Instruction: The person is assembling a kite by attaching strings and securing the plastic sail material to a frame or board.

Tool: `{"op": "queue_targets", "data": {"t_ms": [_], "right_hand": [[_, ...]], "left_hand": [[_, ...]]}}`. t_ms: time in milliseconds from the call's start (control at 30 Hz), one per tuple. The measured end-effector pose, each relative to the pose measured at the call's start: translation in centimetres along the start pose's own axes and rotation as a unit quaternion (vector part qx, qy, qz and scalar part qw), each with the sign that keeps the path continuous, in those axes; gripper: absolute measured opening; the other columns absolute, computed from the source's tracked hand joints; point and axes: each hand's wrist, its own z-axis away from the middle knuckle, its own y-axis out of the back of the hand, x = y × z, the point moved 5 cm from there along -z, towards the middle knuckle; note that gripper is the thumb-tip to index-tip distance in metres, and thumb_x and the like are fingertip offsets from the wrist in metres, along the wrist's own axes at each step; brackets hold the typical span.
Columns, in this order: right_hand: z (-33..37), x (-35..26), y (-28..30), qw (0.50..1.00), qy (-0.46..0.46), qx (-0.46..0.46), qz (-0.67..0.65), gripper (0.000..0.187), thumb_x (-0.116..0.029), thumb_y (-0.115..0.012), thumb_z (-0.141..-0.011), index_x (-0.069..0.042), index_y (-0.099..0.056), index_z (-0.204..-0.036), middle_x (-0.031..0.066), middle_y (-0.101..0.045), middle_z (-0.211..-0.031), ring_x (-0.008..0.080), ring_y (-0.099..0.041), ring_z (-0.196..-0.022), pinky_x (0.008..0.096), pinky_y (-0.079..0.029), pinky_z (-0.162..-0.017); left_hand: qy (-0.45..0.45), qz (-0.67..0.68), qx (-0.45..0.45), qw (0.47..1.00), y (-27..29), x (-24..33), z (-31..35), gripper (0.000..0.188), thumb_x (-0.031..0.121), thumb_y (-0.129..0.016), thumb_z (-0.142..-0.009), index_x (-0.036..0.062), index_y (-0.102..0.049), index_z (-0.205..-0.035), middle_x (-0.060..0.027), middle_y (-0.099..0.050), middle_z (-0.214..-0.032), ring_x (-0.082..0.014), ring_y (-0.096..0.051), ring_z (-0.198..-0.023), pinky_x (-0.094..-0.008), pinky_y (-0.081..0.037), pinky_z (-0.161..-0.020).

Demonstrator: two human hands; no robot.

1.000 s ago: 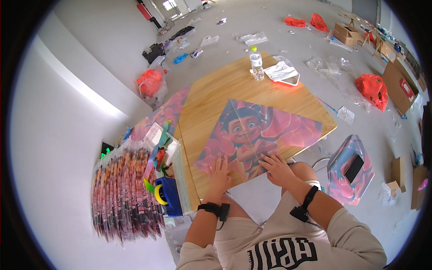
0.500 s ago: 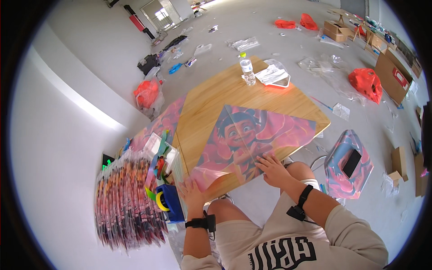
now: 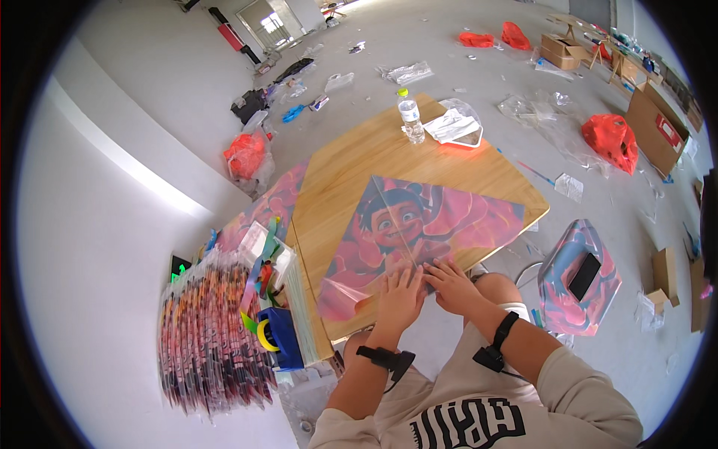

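A thin printed kite (image 3: 456, 212) in pink, red and blue, with a cartoon figure on it, lies across the wooden table (image 3: 359, 146). A straight line runs down its middle. My left hand (image 3: 402, 299) rests on its near edge close to that line, fingers stretched and apart. Just to its right, my right hand (image 3: 451, 286) lies on the same edge with fingers extended. The two hands nearly touch, and they cover the kite's near tip. The kite's left corner overhangs the table edge slightly.
Left of the table stand a stack of plastic-wrapped packs (image 3: 217, 337), a blue tape dispenser (image 3: 283, 337) and coloured ribbons (image 3: 262, 277). A water bottle (image 3: 411, 120) and a tray with tissue (image 3: 456, 127) sit at the back. A phone (image 3: 585, 277) lies on a printed stool at right.
My left hand has moved right from the kite's left corner to its middle, beside my right hand. The lifted left corner has settled lower. My right hand has barely moved.
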Motion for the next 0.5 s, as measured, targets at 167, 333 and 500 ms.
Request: {"op": "queue_targets", "data": {"t_ms": [167,333,500], "right_hand": [[0.3,0.2,0.7,1.000,0.007,0.005,-0.009,0.062,-0.012,-0.072,-0.084,-0.009,-0.059,-0.144,0.0121,-0.050,-0.162,0.0336,-0.040,-0.153,0.0518,-0.029,-0.127],[0.4,1.1,0.5,0.999,0.006,0.004,-0.031,0.060,-0.011,-0.071,-0.085,-0.009,-0.060,-0.144,0.0114,-0.050,-0.162,0.0328,-0.041,-0.153,0.0501,-0.030,-0.127],[0.5,1.1,0.2,0.999,-0.010,0.011,-0.037,0.059,-0.010,-0.069,-0.085,-0.009,-0.060,-0.143,0.0117,-0.049,-0.163,0.0331,-0.039,-0.154,0.0503,-0.029,-0.128]], "left_hand": [[0.206,-0.021,-0.102,0.973,-4.0,-4.8,2.8,0.073,0.054,-0.052,-0.106,0.0100,-0.042,-0.163,-0.0209,-0.045,-0.162,-0.0486,-0.045,-0.145,-0.0632,-0.041,-0.115],[0.405,-0.043,-0.188,0.893,-4.5,-9.7,7.4,0.088,0.068,-0.045,-0.104,0.0075,-0.034,-0.167,-0.0255,-0.036,-0.168,-0.0562,-0.040,-0.147,-0.0655,-0.042,-0.114],[0.483,-0.010,-0.175,0.858,-4.1,-14.4,9.7,0.094,0.068,-0.047,-0.104,0.0005,-0.028,-0.167,-0.0350,-0.036,-0.165,-0.0578,-0.039,-0.149,-0.0648,-0.034,-0.120]]}}
